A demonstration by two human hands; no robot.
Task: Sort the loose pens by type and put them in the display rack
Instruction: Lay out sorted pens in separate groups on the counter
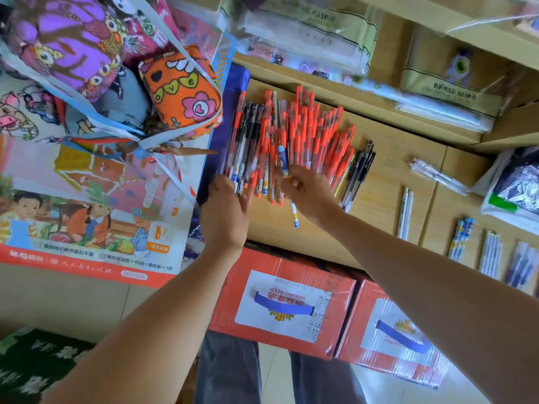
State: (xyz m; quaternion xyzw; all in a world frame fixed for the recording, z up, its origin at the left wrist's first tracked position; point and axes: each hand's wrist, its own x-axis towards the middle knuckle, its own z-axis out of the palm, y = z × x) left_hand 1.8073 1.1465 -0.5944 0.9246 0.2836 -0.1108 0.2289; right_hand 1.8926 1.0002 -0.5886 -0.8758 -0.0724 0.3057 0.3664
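The pen, blue and white, crosses the lower edge of the red pile on the shelf, pinched mid-barrel by the right hand. It is judged best drawn out along its own length, so no red pens drag with it, then laid with its like among the groups to the right. The left hand rests near-straight fingers on the pile's left edge, grasping nothing visible; both forearms reach forward

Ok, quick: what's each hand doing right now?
Left hand: open, fingertips on the pen pile.
Right hand: pinches a blue-capped pen.
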